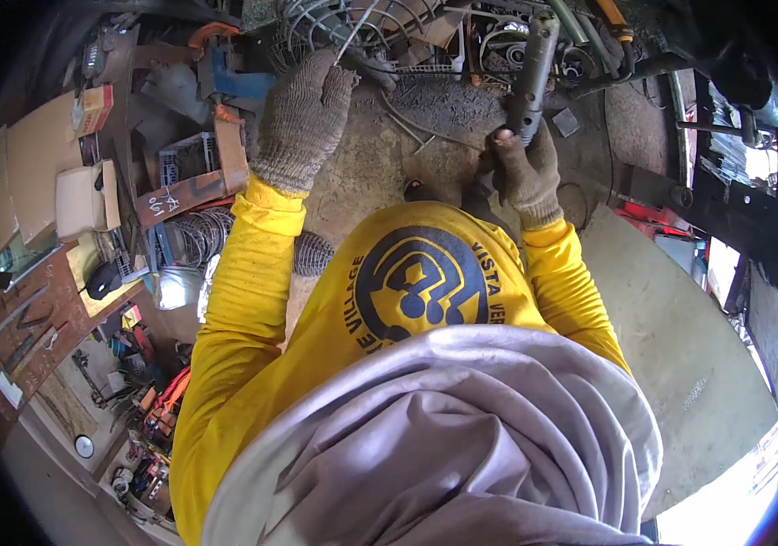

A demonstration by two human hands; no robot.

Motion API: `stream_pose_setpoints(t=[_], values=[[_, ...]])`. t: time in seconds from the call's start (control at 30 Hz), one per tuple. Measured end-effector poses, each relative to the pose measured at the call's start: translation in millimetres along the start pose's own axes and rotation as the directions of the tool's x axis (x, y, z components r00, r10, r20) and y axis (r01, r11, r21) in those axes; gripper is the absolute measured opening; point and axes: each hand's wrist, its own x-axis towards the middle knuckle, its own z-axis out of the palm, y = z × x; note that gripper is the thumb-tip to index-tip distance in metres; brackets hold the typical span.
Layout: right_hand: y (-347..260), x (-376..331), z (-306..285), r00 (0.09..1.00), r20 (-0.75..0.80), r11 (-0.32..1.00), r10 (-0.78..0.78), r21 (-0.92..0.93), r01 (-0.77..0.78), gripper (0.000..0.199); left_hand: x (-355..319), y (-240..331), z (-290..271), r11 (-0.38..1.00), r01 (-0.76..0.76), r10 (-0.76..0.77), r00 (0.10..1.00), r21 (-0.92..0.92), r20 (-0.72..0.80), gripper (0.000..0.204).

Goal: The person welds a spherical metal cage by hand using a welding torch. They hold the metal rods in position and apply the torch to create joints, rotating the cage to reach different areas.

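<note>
My left hand (305, 123), in a grey-brown knit glove, is closed at the upper middle. A thin pale rod (355, 35) runs up and away from its fingertips, pinched there. To the right, my right hand (527, 175) wears a matching glove with a bare thumb tip showing. Its fingers wrap round the lower end of a thick, worn grey metal tube (534, 77), which points up and away from me, slightly tilted right. Beyond my left hand sits a round wire cage (316, 23), close to the rod.
A rusty workbench (29, 337) with hand tools lies at left, near cardboard boxes (38, 173) and a blue metal piece (238, 77). Coiled wire (202, 237) is beside my left forearm. A large flat sheet (671, 355) stands at right. Metal scrap crowds the far floor (380, 182).
</note>
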Motion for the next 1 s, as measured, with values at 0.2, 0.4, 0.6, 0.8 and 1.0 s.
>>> stream_pose_setpoints(t=[0.2, 0.4, 0.6, 0.8, 1.0], values=[[13, 14, 7, 0.991, 0.134, 0.998, -0.017, -0.065, 0.026, 0.042, 0, 8, -4, 0.996, -0.021, 0.020, 1.000, 0.082, 0.020, 0.030], [36, 31, 16, 0.992, 0.119, 0.987, -0.040, -0.150, 0.058, 0.036, -8, -10, 1, 0.936, -0.214, 0.201, 0.977, 0.279, 0.075, 0.028], [37, 37, 24, 0.997, 0.075, 0.996, 0.003, -0.093, 0.003, 0.032, -8, -7, 0, 0.938, -0.195, 0.184, 0.981, 0.287, 0.065, 0.029], [45, 42, 28, 0.990, 0.114, 0.988, -0.087, -0.120, 0.101, 0.035, -3, 0, -3, 0.986, -0.083, 0.078, 0.996, 0.147, 0.043, 0.030], [41, 41, 31, 0.989, 0.126, 0.994, -0.074, -0.071, 0.083, 0.035, -5, -5, -1, 0.961, -0.176, 0.175, 0.984, 0.215, 0.021, 0.029]])
